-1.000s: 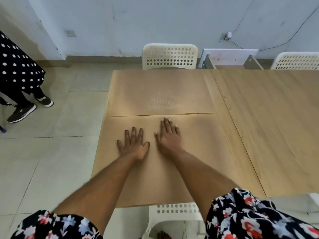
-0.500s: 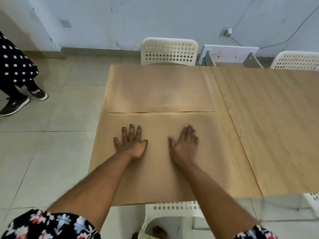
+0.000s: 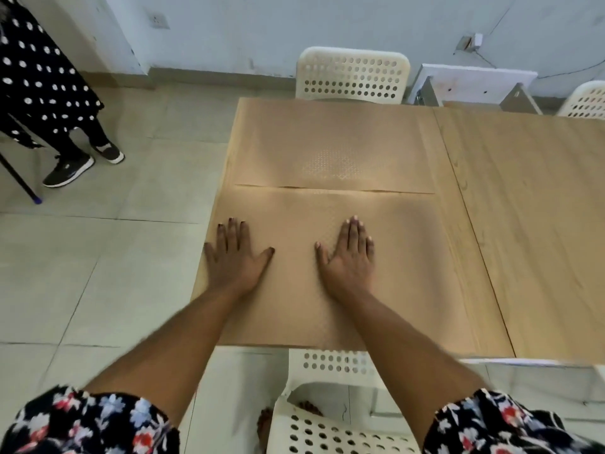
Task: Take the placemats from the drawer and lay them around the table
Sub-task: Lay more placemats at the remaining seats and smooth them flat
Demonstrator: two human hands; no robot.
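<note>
We count two placemats on the tabletop [image 3: 523, 208]: the near mat [image 3: 294, 306] lies along the near edge at the left end, the far mat [image 3: 327, 139] along the far edge, their edges meeting. Our left hand [image 3: 234, 258] and right hand [image 3: 348, 257] lie flat on the near mat, grip released, fingers straight. Three white chairs show: chair one [image 3: 352, 75], chair two [image 3: 586, 99], chair three [image 3: 327, 430].

The table [image 3: 540, 224] runs out past the right edge. A second person [image 3: 42, 77] at the top left is cut off above the waist. The chair [image 3: 586, 101] by the tabletop's far right edge shows only 1 corner. Both forearms cover part of the near placemat [image 3: 409, 273].
</note>
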